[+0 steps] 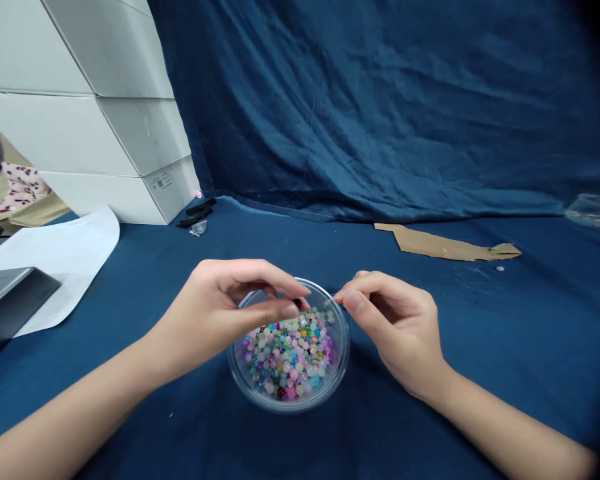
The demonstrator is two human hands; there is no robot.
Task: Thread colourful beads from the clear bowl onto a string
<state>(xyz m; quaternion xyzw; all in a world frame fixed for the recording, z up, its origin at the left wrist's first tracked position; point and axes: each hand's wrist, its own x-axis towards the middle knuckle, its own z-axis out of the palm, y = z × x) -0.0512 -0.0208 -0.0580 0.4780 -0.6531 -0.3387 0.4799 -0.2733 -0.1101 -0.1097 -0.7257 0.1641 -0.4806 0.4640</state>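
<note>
A clear round plastic bowl (pixel 343 363) of many small multicoloured beads (pixel 293 357) stands before me on the blue cloth. Over its far left part, my left hand (pixel 240 293) pinches a dark bead (pixel 297 303) between thumb and fingers. My right hand (pixel 397 327) is at the bowl's right rim, thumb and forefinger pressed together. Something thin and pale pokes out at those fingertips towards the left, too small to name. The palm side of the right hand's curled fingers is partly hidden.
White boxes (pixel 100 133) are stacked at the back left, beside a white sheet (pixel 87 267) with a dark box-shaped object (pixel 15 307) on it. A torn cardboard strip (pixel 440 245) lies at the back right, near a clear plastic container (pixel 594 212). Blue curtain (pixel 370 107) hangs behind.
</note>
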